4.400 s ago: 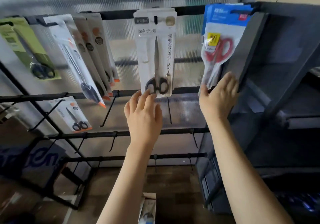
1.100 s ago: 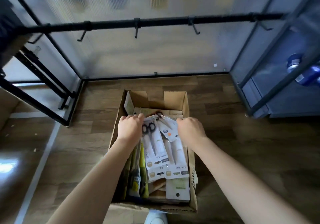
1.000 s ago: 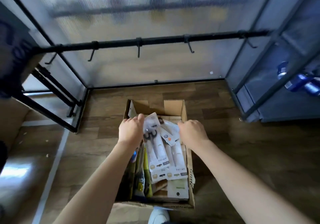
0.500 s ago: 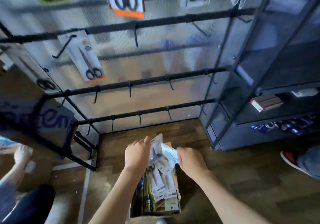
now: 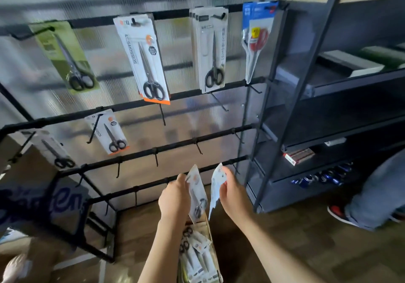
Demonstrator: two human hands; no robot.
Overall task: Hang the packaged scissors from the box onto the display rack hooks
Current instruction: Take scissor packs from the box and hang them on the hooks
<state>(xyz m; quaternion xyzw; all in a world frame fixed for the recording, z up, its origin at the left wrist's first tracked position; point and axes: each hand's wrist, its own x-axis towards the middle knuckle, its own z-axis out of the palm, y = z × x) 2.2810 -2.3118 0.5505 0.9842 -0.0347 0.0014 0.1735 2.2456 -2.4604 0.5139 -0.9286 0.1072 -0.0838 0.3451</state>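
1. Left hand (image 5: 175, 199): raised in front of the lowest rail of the display rack (image 5: 153, 151), fingers curled round the edge of a white scissors pack (image 5: 197, 195) that stands roughly upright, the black handles at its lower end.
2. Right hand (image 5: 232, 197): level with the left and just to its right, pinching a second pack (image 5: 215, 188), pale with blue print, by its right edge; the two packs are apart, with a narrow gap between them.
3. Cardboard box (image 5: 209, 234): on the wooden floor directly below the hands, with more packaged scissors (image 5: 197, 254) lying inside it.
4. Rack, top rail, left to right: a green pack (image 5: 65, 56), an orange-trimmed pack (image 5: 144, 59) marked "SCISSORS", a white stack (image 5: 211, 48) and a blue-headed pack with red handles (image 5: 256, 39), each hanging from a hook.
5. Rack, second rail: a small orange-trimmed pack (image 5: 109, 131) and, far left, a blurred white pack (image 5: 52, 149). The hooks on the two lower rails carry nothing.
6. Dark shelving unit (image 5: 317, 89): stands right of the rack.
7. A second person's leg and red shoe (image 5: 337, 212): at the right edge, on the floor.
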